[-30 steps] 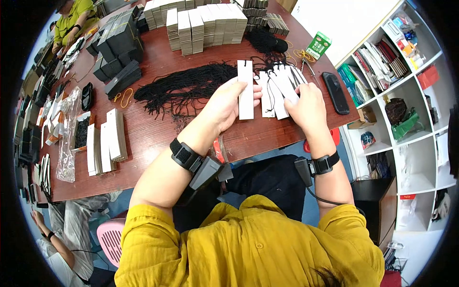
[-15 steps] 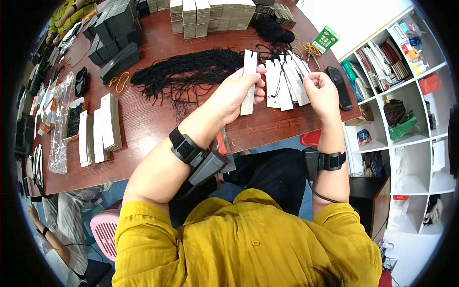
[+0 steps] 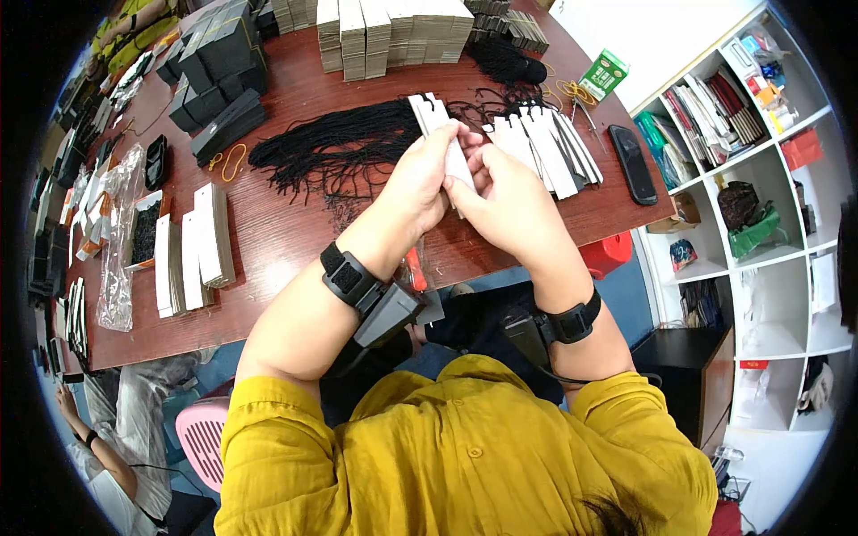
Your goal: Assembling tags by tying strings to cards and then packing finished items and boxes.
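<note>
My left hand point(image 3: 427, 179) grips white card tags point(image 3: 427, 112) that lean up and leftward, its thumb across their face. My right hand point(image 3: 500, 201) meets it from the right, fingers curled and thumb pressing on the lower part of the same cards. Beyond my hands lies a fanned row of white tags point(image 3: 545, 147) with black strings at their tops. A long bundle of black cords point(image 3: 331, 143) is spread to the left, and a black ball of cord point(image 3: 505, 62) sits behind. Some fingertips are hidden behind the cards.
Card stacks point(image 3: 402, 36) stand behind, dark blocks point(image 3: 214, 62) back left, white stacks point(image 3: 212, 232) at left. A phone point(image 3: 632, 163), green box point(image 3: 603, 73) and scissors point(image 3: 590, 121) lie right, beside shelving point(image 3: 769, 322). Other people point(image 3: 125, 36) are at the left, one nearer point(image 3: 125, 473).
My right hand has moved left from the fanned tags to join my left hand. The cards in my hands have tilted, their tops shifting left, and now show as more than one.
</note>
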Motion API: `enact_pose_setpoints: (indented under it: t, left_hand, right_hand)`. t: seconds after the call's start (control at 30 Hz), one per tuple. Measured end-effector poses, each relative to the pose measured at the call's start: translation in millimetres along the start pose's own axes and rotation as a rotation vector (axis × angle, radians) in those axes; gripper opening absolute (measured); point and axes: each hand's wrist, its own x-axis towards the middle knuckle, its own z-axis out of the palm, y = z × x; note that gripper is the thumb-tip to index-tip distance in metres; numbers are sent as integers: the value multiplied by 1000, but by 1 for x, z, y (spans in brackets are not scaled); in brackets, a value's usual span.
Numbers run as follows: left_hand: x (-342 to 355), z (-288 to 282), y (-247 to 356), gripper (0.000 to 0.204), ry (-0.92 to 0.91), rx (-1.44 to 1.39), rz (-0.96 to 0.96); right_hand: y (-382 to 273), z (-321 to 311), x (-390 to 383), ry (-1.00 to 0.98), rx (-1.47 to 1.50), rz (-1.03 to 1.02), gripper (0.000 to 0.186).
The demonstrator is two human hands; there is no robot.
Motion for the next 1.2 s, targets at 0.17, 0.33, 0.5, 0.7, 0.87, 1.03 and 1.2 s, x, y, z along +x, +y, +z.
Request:
enact_pose_setpoints:
  t: [0.17,0.33,0.5,0.7,0.87,1.03,1.2]
  left_hand:
    - [1,0,1,15,30,-54,1]
    - [1,1,-2,27,-38,31,-32]
    - [1,0,0,33,-75,93,-16]
    - [-1,1,-3,28,-56,188,-18]
    - [-2,0,-2,25,-84,227,-34]
    - [-2,1,-3,25,-90,254,-65]
    - [-2,0,-1,25,-98,274,-61]
  right_hand:
    - [50,-42,11,229,-536,81,40]
    - [78,-41,22,106,-630,192,41]
    - [83,-49,31,203,-452,267,40]
    - [94,-51,34,159,-306,331,40]
    - [100,-51,35,116,-123,290,41]
    - [91,-45,48,200,-354,315,44]
    - [78,-35,52,124,-556,270,47]
